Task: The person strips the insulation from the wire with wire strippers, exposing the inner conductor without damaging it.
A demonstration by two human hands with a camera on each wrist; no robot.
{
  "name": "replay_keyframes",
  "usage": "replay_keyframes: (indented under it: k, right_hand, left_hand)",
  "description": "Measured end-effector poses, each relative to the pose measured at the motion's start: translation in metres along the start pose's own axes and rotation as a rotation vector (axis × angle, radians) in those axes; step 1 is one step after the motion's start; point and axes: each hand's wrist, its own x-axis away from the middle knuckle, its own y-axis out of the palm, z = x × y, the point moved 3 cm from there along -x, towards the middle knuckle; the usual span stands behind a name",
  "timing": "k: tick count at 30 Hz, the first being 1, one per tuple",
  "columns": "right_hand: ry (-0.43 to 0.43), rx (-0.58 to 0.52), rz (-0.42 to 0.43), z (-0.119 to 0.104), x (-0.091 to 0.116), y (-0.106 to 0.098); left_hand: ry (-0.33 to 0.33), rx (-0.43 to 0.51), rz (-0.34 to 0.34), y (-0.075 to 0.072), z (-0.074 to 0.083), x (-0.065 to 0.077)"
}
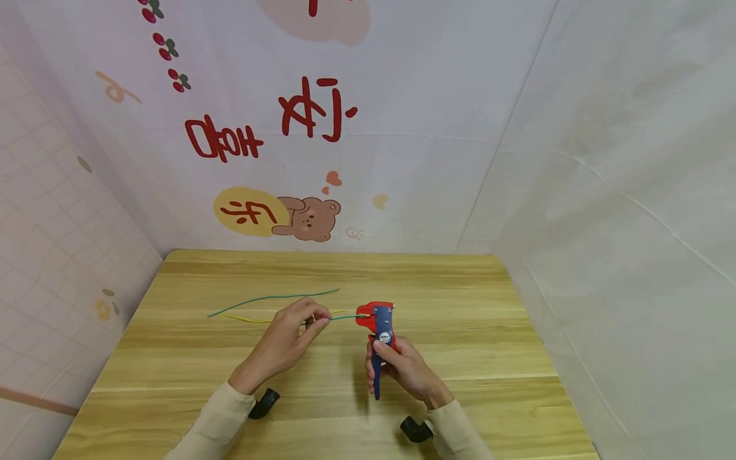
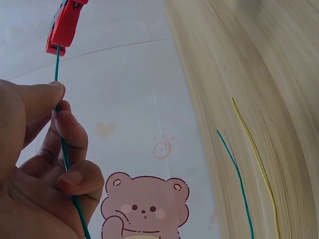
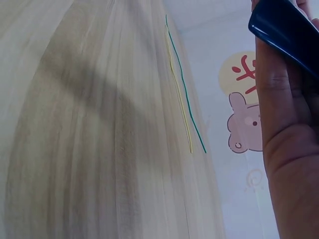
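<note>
A green wire is pinched between the thumb and fingertips of my left hand. In the left wrist view this wire runs up from the fingertips into the red head of a wire stripper; the other part passes down along the curled fingers. My right hand grips the stripper's handles, with the red and blue tool held upright and its head pointing left. Only a dark blue handle and part of the right hand show in the right wrist view. The wire's tip is hidden inside the stripper head.
Behind the left hand, a second green wire and a yellow wire lie on the wooden table. Printed fabric hangs behind the table. Black straps show near both wrists.
</note>
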Motion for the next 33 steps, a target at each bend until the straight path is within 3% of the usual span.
replay_keyframes:
  k: [10, 33]
  right_hand:
    - [-0.039, 0.048, 0.005, 0.003, -0.0013, 0.0014]
    - [-0.021, 0.098, 0.047, 0.0056, -0.0016, 0.0025]
  left_hand:
    - [-0.035, 0.006, -0.032, -0.0028, 0.0032, 0.0001]
    - [-0.042, 0.023, -0.044, -0.0037, 0.0044, -0.0008]
